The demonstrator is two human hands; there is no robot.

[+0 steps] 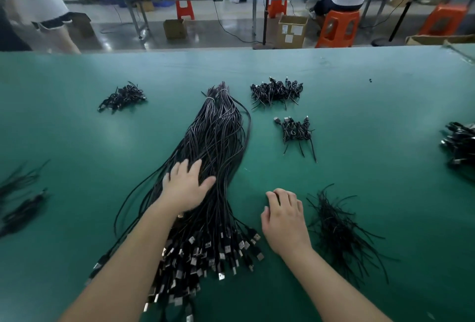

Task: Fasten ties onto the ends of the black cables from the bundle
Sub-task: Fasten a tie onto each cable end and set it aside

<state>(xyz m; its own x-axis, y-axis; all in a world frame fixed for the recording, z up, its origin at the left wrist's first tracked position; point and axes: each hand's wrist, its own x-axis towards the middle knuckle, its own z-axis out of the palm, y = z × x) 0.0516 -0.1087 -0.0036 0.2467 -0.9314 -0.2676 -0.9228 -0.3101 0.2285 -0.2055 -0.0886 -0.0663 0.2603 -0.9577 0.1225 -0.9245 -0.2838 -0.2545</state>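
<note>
At the bottom centre of the frame the plug ends (pixel 205 252) of the black cables fan out in a dense cluster on the green surface (pixel 372 126), metal connectors glinting; the bundle (pixel 218 139) runs from there up the middle of the frame, narrowing toward its far end; the left hand (pixel 186 188) lies flat on the bundle about halfway along it, fingers (pixel 189 168) spread and straight, pressing the strands rather than gripping any; the right hand (pixel 284 221) rests on the surface just right of the plug ends, fingers loosely curled, and whether they pinch anything I cannot tell; just beside it, at lower right, lies a loose heap of ties (pixel 339 231), thin black strips splayed in all directions; by my reading this is the picking step, with no single cable yet separated and no tie in hand; the next move calls for teasing one cable out of the tangle without dragging its neighbours, then drawing a single tie from the heap; farther up, right of centre, sit two small piles of coiled cables (pixel 276 90), seemingly finished, with another pile (pixel 123 96) at upper left.
</note>
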